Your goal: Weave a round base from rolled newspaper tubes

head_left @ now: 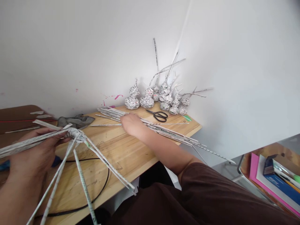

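Note:
My left hand (pixel 38 153) is closed on a small woven newspaper piece (pixel 77 135) at the left, held above the table. Long rolled paper tubes fan out from its woven part, several hanging down and others reaching left across the hand. My right hand (pixel 132 124) reaches to a pile of loose rolled paper tubes (pixel 171 132) lying across the table. Its fingers are curled round a paper tube (pixel 106 125) at the pile's near side; the fingertips are partly hidden. Just behind the pile lie black-handled scissors (pixel 159 116).
Several woven paper gourds (pixel 132 101) stand by the wall at the table's (pixel 122 147) back corner. A grey cloth (pixel 76 121) and a brown box (pixel 21 115) are at the left. A black cable (pixel 106 181) loops over the front. A side stand (pixel 245 165) holds stationery at the right.

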Motion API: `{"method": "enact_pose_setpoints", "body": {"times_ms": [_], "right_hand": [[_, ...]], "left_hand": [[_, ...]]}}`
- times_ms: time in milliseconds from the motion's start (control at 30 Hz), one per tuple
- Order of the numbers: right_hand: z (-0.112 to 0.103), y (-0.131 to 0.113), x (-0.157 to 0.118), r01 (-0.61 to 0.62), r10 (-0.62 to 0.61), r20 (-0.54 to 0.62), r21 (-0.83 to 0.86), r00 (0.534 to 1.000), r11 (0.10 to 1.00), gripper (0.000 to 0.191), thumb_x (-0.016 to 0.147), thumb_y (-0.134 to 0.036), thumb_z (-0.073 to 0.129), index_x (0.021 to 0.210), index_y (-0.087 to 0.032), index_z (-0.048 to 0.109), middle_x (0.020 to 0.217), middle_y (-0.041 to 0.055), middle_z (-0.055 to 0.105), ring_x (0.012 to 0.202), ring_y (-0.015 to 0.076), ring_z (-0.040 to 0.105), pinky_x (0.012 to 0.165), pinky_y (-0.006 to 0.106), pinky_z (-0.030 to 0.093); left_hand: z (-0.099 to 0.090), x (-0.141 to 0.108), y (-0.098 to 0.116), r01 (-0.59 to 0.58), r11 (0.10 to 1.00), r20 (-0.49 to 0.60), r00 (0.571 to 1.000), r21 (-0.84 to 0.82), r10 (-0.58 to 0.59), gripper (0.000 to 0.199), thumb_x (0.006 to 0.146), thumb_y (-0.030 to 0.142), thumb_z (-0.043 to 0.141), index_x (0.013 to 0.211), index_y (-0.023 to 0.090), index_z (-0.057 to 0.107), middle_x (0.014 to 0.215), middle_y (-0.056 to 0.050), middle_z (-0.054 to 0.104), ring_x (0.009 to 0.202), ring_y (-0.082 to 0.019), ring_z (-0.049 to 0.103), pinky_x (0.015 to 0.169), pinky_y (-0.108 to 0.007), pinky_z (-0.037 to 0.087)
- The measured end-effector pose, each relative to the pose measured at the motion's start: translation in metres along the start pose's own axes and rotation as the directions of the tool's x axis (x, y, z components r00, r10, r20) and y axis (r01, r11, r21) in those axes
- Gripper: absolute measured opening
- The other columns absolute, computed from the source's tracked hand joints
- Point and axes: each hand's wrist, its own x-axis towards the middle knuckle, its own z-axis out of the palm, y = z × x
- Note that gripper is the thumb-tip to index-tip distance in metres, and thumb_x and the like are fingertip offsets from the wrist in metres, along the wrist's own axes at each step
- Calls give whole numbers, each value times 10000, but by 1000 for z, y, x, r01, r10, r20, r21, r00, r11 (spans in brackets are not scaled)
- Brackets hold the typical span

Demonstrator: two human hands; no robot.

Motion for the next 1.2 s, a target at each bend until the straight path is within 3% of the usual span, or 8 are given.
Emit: {"method": "enact_pose_setpoints", "body": {"times_ms": [100,233,433,567,800,900,1000,1200], "right_hand": [[-21,18,-29,-6,6,15,-27,1000,1000,236,919,-262,497,982,-125,678,1006,144,689,958,259,607,834,340,409],[-33,77,-84,-215,227,57,-163,972,963,254,923,-200,450,951,-146,697,985,156,685,964,241,603,823,315,390],[-11,174,-148,-372,441,212,-296,872,880,276,794,-56,494,917,-182,705,959,168,692,884,250,641,751,345,411],[-4,190,-156,-380,405,115,-189,907,905,192,836,-181,510,700,-207,642,801,160,695,715,247,639,641,361,407],[-46,160,-137,-371,429,-76,383,900,846,271,770,-470,647,669,-223,598,573,51,647,496,213,596,498,339,463],[-63,130,-125,-202,444,-121,764,888,612,337,731,-526,709,669,-208,616,687,65,688,530,173,612,520,315,525],[-67,90,-104,-23,465,-138,946,874,324,317,708,-497,757,790,-205,667,801,56,709,606,170,668,548,301,569],[-60,11,-42,172,311,-211,974,927,149,274,768,-420,741,856,-178,646,703,26,683,604,167,695,542,273,589]], "left_hand": [[-2,-1,4,93,985,4,996,-146,-93,361,374,258,860,626,187,612,550,90,645,548,-129,626,506,-245,572],[-8,0,-1,104,956,151,987,-275,-64,319,520,257,855,746,157,653,666,51,688,619,-116,647,625,-238,583],[-10,0,-10,39,959,170,985,-280,9,280,578,272,817,765,140,656,700,-13,686,628,-153,652,605,-266,575],[-10,-1,-8,61,958,210,978,-280,-1,300,586,311,811,771,139,650,702,-15,678,635,-152,646,611,-269,569],[-11,1,-11,63,956,216,976,-286,1,332,592,354,806,786,141,642,738,-28,683,672,-173,662,646,-313,583],[-11,1,-11,69,964,225,974,-256,-10,350,586,375,802,801,149,643,751,-33,690,697,-187,671,665,-327,586],[-10,-2,-9,79,973,250,968,-218,-23,358,581,382,804,805,153,645,759,-35,692,705,-194,676,660,-325,587],[-10,-5,-9,106,967,339,940,-230,-22,321,616,350,808,791,138,643,752,-24,678,674,-159,664,623,-274,580]]}}
